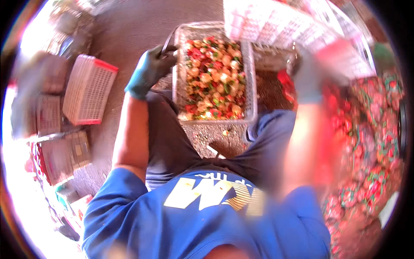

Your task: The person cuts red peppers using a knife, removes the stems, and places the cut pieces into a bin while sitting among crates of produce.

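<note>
The left hand (152, 69), in a teal glove, is clenched around a thin dark tool (167, 41) at the left rim of the clear plastic crate (250, 73) full of cut red and yellow fruit pieces (213, 77). This crate stands on the ground between the knees. The right hand (308, 80) is blurred beside the crate; whether it grips anything, I cannot tell.

A produce sorting yard: plastic crates (88, 88) on bare concrete ground (129, 30), beside a heap of red fruit (371, 129).
</note>
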`<state>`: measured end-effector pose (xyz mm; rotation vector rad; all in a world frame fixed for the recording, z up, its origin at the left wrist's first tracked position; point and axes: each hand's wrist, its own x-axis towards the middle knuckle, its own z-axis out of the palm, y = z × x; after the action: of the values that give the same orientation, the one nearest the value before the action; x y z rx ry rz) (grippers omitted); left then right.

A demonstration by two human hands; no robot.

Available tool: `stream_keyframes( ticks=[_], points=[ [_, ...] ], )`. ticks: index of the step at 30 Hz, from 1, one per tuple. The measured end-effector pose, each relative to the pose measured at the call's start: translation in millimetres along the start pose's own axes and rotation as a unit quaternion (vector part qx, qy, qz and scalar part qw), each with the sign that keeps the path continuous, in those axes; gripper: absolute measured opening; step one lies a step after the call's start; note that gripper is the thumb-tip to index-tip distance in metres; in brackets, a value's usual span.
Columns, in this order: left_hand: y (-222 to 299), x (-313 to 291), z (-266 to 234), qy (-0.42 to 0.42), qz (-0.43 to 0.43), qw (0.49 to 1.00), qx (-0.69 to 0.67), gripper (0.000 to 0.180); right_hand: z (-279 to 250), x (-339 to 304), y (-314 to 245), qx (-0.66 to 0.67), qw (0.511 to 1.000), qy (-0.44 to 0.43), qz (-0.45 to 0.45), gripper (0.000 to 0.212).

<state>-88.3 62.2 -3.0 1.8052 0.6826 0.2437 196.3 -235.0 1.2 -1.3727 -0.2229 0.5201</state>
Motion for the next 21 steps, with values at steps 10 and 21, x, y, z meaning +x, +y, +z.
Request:
stream_keyframes(
  ticks=[10, 21],
  points=[
    [-22, -20, 13, -0.03, -0.076, 0.991, 0.11, 0.041, -197, -47, 98, 0.037, 0.977, 0.159, 0.138, 0.03],
    [-16, 15, 37, -0.029, -0.115, 0.987, 0.111, 0.039, -297, -72, 383, 0.212, 0.861, 0.233, 0.398, 0.031]
  ],
)
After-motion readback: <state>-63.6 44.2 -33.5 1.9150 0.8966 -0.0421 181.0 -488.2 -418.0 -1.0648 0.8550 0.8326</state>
